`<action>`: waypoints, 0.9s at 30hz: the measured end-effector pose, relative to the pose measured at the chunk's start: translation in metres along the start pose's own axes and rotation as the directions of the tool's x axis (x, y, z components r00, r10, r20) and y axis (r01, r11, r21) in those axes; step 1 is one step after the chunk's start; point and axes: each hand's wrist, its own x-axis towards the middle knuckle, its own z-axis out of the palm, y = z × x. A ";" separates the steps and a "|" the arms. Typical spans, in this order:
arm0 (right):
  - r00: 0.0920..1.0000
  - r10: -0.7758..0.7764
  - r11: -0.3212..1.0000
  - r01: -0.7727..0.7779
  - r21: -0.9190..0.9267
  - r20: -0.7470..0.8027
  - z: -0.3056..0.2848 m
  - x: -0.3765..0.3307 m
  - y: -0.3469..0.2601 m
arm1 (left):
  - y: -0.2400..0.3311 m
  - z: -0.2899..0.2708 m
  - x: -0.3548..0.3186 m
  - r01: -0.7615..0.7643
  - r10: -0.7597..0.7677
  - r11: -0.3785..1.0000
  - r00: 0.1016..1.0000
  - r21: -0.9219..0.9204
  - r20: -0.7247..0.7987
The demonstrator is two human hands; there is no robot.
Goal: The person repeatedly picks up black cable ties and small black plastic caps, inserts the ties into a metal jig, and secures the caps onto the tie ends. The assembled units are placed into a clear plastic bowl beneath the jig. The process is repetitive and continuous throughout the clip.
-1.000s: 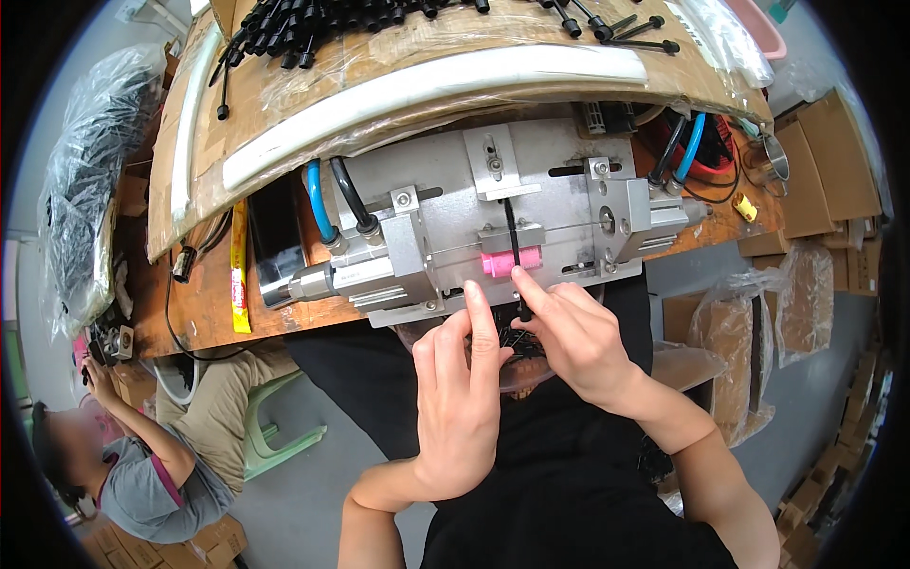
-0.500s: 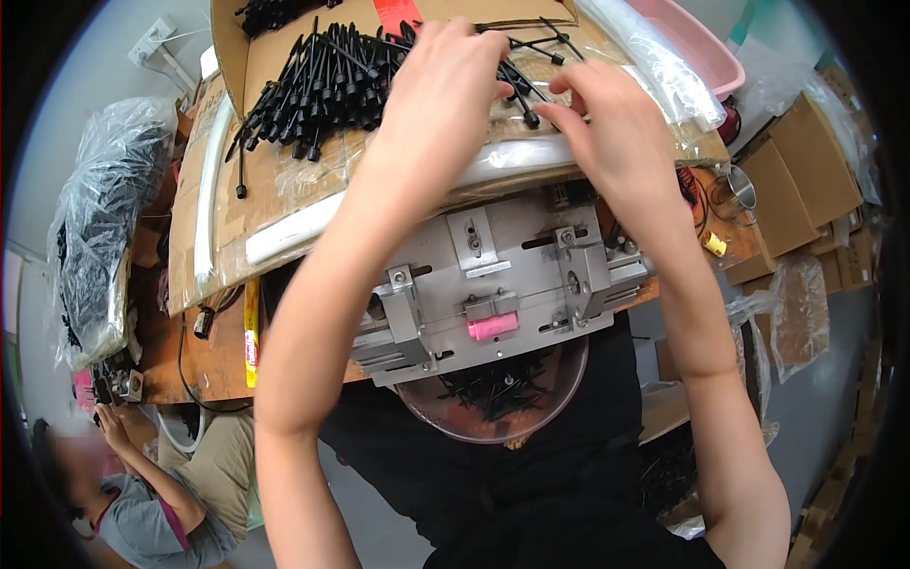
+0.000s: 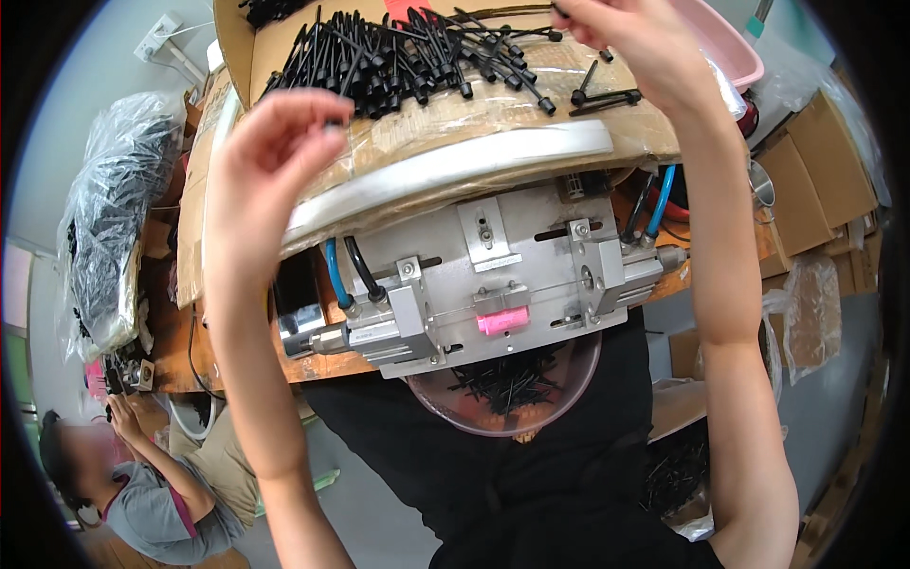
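Note:
My left hand (image 3: 270, 175) is raised at the left front of the pile, thumb and fingers closed on a small black plastic piece (image 3: 334, 124); only its dark end shows. Thin black rods with thick capped ends (image 3: 379, 71) lie heaped on the cardboard between my hands. My right hand (image 3: 640, 43) is at the far right of the heap near the top edge of view, its fingers pinched on a black piece (image 3: 559, 11) that is mostly hidden. A few loose rods (image 3: 607, 98) lie below that hand.
A metal fixture (image 3: 455, 284) with cylinders, blue hoses and a pink roller (image 3: 503, 321) stands before me. Beneath it a clear bowl (image 3: 455, 417) holds black bits. A white padded strip (image 3: 455, 166) edges the cardboard. A co-worker (image 3: 161, 484) sits at lower left.
My hands have parted: the left moved left and down off the pile, the right moved up and away. More rods show at the pile's right side.

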 end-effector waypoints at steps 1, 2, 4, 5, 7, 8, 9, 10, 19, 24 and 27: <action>0.998 -0.003 0.986 -0.008 0.164 0.068 -0.007 -0.001 0.008 | 0.009 0.008 -0.026 -0.038 0.040 0.999 0.998 0.031 -0.044; 0.995 0.016 0.955 -0.046 0.294 0.102 -0.016 -0.010 0.009 | 0.018 0.025 -0.054 -0.044 0.057 0.986 0.995 0.158 -0.082; 1.000 -0.010 0.890 0.011 0.455 -0.005 -0.019 -0.040 0.012 | 0.038 0.062 -0.111 -0.050 0.095 0.919 0.991 0.391 -0.097; 0.993 -0.113 0.893 0.106 0.438 -0.009 -0.028 -0.053 0.004 | 0.043 0.080 -0.131 -0.091 0.140 0.879 0.988 0.469 -0.070; 0.996 -0.078 0.860 0.043 0.508 0.048 -0.019 -0.083 -0.017 | 0.043 0.111 -0.165 -0.118 0.122 0.854 0.992 0.507 0.025; 0.996 -0.075 0.857 0.037 0.514 0.052 -0.015 -0.096 -0.022 | 0.038 0.127 -0.174 -0.097 0.096 0.844 0.995 0.528 0.029; 0.994 -0.104 0.865 0.081 0.496 0.021 -0.006 -0.106 -0.011 | 0.036 0.138 -0.183 -0.067 0.064 0.824 0.998 0.562 0.025; 0.991 -0.131 0.882 0.130 0.453 -0.029 -0.005 -0.116 -0.006 | 0.036 0.146 -0.181 -0.059 0.026 0.816 0.998 0.575 0.065; 0.942 -0.301 0.860 0.200 -0.470 -0.151 -0.004 -0.098 0.014 | 0.036 0.136 -0.159 -0.144 0.149 0.873 0.988 0.466 0.026; 0.911 -0.365 0.608 0.388 -0.692 0.191 -0.025 -0.028 0.044 | 0.038 0.128 -0.151 -0.109 0.132 0.911 0.991 0.397 -0.031; 0.793 -0.505 0.491 0.588 -0.642 0.340 -0.003 0.004 0.035 | 0.037 0.127 -0.149 -0.062 0.104 0.925 0.990 0.374 -0.091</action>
